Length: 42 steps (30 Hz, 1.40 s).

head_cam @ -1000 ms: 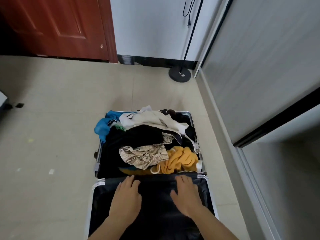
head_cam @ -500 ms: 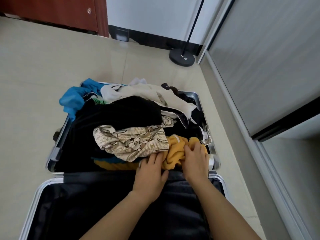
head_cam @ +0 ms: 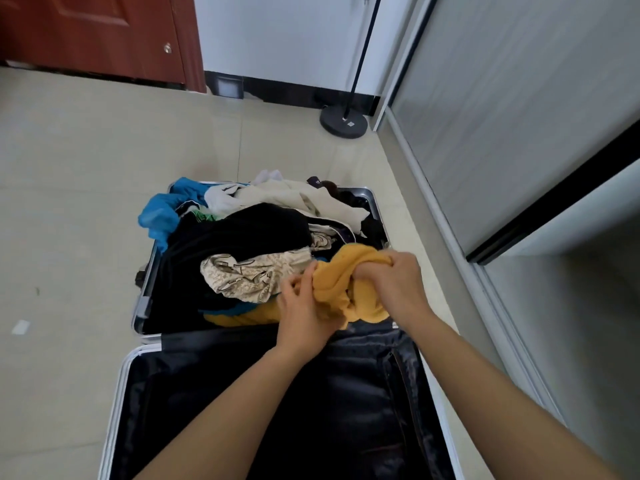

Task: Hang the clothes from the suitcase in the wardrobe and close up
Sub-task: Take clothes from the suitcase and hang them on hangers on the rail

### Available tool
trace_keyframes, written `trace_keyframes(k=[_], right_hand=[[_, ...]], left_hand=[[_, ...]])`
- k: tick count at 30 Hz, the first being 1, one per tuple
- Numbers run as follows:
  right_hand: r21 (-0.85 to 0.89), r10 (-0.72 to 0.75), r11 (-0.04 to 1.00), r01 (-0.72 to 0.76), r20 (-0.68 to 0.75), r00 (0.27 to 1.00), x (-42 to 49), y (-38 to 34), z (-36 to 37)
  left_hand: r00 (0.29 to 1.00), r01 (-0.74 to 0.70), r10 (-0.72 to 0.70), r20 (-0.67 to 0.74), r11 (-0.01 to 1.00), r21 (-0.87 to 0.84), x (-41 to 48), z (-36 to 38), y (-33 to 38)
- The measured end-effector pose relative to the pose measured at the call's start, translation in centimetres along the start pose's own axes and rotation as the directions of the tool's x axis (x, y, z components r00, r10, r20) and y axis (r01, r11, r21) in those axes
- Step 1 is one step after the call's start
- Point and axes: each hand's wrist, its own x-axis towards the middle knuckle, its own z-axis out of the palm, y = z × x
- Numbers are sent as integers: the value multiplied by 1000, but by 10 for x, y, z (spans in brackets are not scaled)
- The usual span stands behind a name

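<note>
Both forearms reach over the open suitcase [head_cam: 144, 304]. The right hand [head_cam: 394, 285] is fisted round a bunched yellow garment [head_cam: 341, 271], knuckles up. The left hand [head_cam: 304, 308], at its 8 o'clock, pinches the same cloth with curled fingers. The garment sits at the clothes pile's 4 o'clock corner.

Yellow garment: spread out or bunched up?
Bunched. The yellow garment hangs in crumpled folds, gripped by the left hand and right hand over the open suitcase.
</note>
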Motion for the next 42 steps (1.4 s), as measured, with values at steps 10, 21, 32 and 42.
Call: trace_keyframes(k=[10,21,32,42], right_hand=[[402,-238,889,219,-3,971,-45,-111,-54],[-48,-9,998,33,419,908,-40,-17,-5],[297,-39,954,-46,277,960,-63,-70,-2],[285,22,952,-112,304,953,-132,-290,-174]], left_hand=[[992,-101,70,-101,935,-339,-27,-104,94],[982,166,-177,60,680,-714,-52,-162,158],[956,293,-137,260,410,-864,-48,-212,189],[963,259,-76,258,522,-813,-112,-348,411]])
